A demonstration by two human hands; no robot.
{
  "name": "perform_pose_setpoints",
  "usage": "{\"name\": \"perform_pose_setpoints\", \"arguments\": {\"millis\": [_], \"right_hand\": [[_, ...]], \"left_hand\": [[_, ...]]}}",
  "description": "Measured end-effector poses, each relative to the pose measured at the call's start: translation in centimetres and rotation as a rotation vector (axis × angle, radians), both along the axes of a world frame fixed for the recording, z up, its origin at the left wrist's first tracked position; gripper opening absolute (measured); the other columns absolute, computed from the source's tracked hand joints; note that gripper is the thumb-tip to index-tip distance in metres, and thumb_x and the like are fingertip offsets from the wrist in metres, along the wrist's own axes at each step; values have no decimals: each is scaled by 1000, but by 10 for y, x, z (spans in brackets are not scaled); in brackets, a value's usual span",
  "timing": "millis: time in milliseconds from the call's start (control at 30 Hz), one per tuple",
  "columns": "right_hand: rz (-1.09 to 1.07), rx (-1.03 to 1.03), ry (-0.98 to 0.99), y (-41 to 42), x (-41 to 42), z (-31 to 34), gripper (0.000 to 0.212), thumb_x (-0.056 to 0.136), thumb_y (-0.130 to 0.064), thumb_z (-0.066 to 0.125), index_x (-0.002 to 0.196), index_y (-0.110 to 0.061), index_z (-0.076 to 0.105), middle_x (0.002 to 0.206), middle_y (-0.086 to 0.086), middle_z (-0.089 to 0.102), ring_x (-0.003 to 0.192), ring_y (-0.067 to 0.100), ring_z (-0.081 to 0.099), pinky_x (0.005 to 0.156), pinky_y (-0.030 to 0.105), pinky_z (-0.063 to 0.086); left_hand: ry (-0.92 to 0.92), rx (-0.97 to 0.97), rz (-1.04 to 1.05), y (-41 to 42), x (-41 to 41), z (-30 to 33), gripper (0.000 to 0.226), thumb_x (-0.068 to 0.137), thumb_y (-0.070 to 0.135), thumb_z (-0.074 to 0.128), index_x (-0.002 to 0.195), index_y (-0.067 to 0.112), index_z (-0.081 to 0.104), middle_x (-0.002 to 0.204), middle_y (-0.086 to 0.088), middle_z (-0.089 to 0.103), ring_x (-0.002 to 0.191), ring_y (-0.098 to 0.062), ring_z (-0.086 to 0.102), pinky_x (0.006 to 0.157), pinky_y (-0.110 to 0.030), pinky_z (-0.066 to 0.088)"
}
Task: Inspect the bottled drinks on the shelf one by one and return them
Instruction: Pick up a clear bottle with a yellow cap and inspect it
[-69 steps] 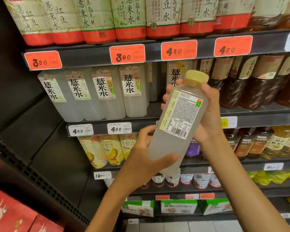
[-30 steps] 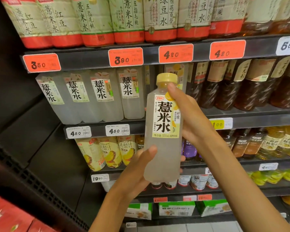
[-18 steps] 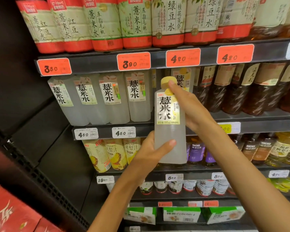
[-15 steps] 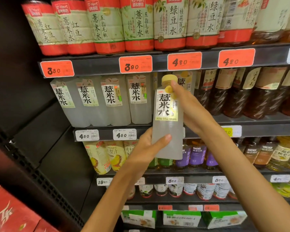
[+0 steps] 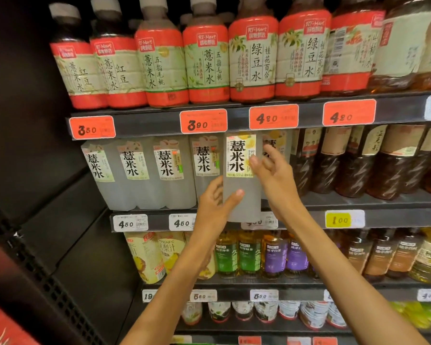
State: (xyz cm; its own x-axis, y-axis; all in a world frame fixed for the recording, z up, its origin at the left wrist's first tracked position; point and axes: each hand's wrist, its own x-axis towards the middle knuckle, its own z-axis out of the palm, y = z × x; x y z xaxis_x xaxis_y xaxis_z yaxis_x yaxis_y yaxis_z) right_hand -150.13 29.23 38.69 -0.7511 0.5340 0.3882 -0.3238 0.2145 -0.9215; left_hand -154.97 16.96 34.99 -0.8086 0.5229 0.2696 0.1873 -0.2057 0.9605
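Observation:
A clear bottle of pale, cloudy drink (image 5: 243, 202) with a white and yellow label stands upright at the front edge of the middle shelf (image 5: 396, 217). Its cap is hidden behind the shelf rail above. My left hand (image 5: 213, 207) grips its lower part, thumb across the front. My right hand (image 5: 276, 180) holds its right side at label height, thumb on the label and fingers curled beside it. To the left is a row of matching bottles (image 5: 167, 175).
Red-labelled bottles (image 5: 207, 63) fill the top shelf and dark tea bottles (image 5: 358, 165) stand to the right. Yellow, green and purple bottles (image 5: 249, 255) line the shelf below. A dark side panel (image 5: 35, 170) closes the left end, with a red carton (image 5: 3, 327) at bottom left.
The bottle was turned from its back label to its front, then carried up and forward to the middle shelf. My right hand slid from the cap down to the label.

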Motion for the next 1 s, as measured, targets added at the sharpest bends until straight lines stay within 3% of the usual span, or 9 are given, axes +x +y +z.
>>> {"name": "perform_pose_setpoints", "arguments": {"millis": [67, 200, 333, 467, 533, 633, 800, 900, 1000], "right_hand": [[0, -9, 18, -1, -4, -2, 60, 95, -21, 56, 147, -7, 28, 151, 12, 38, 138, 20, 38, 113, 36, 34], [-71, 25, 35, 3, -12, -8, 62, 96, -23, 56, 148, -8, 27, 153, 9, 33, 134, 7, 32, 108, 21, 32], [-97, 84, 49, 7, -19, -18, 60, 96, -22, 55, 148, -9, 28, 154, 7, 31, 139, 9, 28, 114, 25, 27], [-95, 81, 97, 6, -22, -28, 57, 96, -27, 54, 145, -24, 27, 151, -4, 30, 135, 1, 26, 111, 20, 27], [-85, 109, 104, 6, -22, -30, 52, 95, -31, 52, 139, -34, 23, 145, -12, 29, 134, -1, 25, 109, 17, 26], [-93, 224, 81, 8, -17, -31, 56, 93, -36, 53, 141, -30, 26, 147, -8, 34, 137, 5, 32, 111, 21, 29], [-325, 521, 7, 15, -7, -20, 59, 89, -41, 62, 139, -17, 40, 129, 1, 60, 111, 15, 59, 81, 13, 39], [-409, 591, -19, 9, -7, -20, 60, 90, -39, 61, 141, -13, 41, 135, 8, 56, 108, 23, 60, 79, 16, 38], [-494, 672, -54, 6, -7, -23, 62, 90, -37, 63, 142, -13, 41, 132, 14, 47, 85, 21, 58, 72, 27, 46]], "left_hand": [[102, -88, 62, 1, 0, 0, 37, 88, 17, 68, 118, 34, 52, 107, 28, 60, 94, 22, 56, 70, 0, 43], [300, -262, 188, 2, 5, -13, 78, 83, 27, 73, 146, 30, 28, 141, 11, 41, 123, 0, 45, 93, -12, 41], [468, -397, 277, 12, 8, -26, 93, 81, 25, 75, 150, 31, 13, 152, 6, 26, 139, -11, 28, 113, -38, 33], [548, -421, 409, 23, 4, -35, 97, 80, 20, 75, 143, 39, 3, 153, 5, 24, 140, -10, 21, 116, -38, 26], [550, -401, 438, 26, 0, -39, 97, 80, 18, 76, 138, 45, 3, 148, 12, 25, 137, -3, 19, 116, -35, 24], [547, -363, 476, 27, -5, -45, 94, 79, 14, 76, 136, 47, 9, 139, 19, 23, 130, 3, 19, 114, -35, 26], [610, -345, 529, 30, -3, -52, 89, 82, 13, 73, 142, 36, 11, 147, -4, 36, 133, -16, 31, 109, -34, 27], [666, -359, 554, 29, -2, -52, 87, 82, 12, 73, 145, 27, 15, 146, -9, 38, 131, -14, 30, 107, -32, 26], [713, -363, 604, 30, 0, -52, 84, 80, 11, 76, 147, 15, 26, 141, -13, 39, 129, -19, 35, 106, -36, 34]]}}
